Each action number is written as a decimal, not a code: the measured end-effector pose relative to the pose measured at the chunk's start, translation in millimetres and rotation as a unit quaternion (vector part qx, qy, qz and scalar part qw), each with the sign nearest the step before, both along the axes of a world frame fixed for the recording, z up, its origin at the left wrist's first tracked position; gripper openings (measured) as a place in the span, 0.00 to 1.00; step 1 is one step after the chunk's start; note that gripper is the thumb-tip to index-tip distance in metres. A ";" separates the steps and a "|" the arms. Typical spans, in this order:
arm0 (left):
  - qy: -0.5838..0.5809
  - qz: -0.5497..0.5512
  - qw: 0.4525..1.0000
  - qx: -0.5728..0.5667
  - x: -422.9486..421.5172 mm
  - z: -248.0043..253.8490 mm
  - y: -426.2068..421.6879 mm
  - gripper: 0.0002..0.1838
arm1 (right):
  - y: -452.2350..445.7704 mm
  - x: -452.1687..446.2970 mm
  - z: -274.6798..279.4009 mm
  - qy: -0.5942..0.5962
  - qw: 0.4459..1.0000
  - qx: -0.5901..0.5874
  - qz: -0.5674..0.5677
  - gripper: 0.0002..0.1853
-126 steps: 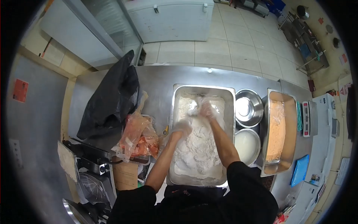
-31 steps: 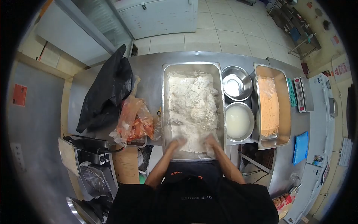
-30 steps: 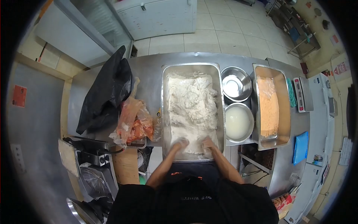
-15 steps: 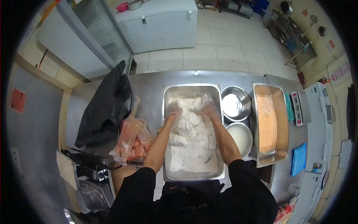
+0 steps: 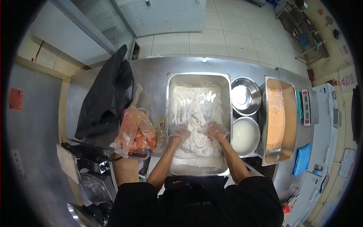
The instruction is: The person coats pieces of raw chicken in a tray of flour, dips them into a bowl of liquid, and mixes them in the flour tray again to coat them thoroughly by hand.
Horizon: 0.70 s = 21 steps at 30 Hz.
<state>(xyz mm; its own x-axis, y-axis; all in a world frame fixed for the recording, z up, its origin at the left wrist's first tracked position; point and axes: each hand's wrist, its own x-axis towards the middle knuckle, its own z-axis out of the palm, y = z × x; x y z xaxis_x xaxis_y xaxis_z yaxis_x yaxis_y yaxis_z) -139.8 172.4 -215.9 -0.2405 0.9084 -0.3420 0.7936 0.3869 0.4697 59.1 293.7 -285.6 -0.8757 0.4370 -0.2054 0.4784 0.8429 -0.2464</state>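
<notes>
A deep steel pan (image 5: 170, 85) in front of me holds white flour (image 5: 198, 145), heaped and lumpy near my side and flattened toward the far end. My left hand (image 5: 180, 132), in a clear plastic glove, is curled into the flour beside the pan's left wall. Across from it my right hand (image 5: 216, 131), gloved likewise, has its bent fingers sunk in the same mound. The fingertips of both hands are partly hidden by flour.
Right of the pan stand a steel bowl (image 5: 245, 96), a bowl of whitish liquid (image 5: 245, 137), a long pan with orange contents (image 5: 276, 125) and a scale (image 5: 306, 108). On the left lie a black bag (image 5: 104, 102), a plastic bag with reddish pieces (image 5: 134, 132) and yellow-handled scissors (image 5: 162, 122).
Both hands have come from the far end of the pan toward me, dragging flour along. The far part of the flour is now lower and smoother. The camera view has tilted slightly.
</notes>
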 end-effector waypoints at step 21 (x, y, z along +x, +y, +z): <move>-0.059 0.110 0.991 -0.041 -7.8 -27.3 -28.0 0.31 | -7.0 5.4 5.7 0.341 0.892 -0.180 -0.237 0.10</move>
<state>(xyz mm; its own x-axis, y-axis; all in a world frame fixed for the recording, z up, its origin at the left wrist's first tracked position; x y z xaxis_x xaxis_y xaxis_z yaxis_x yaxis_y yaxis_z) -147.6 144.4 -243.3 -0.3833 0.8066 -0.4500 0.6280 0.5848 0.5135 64.5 286.7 -279.9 -0.5856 0.8040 0.1030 0.3951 0.3940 -0.8299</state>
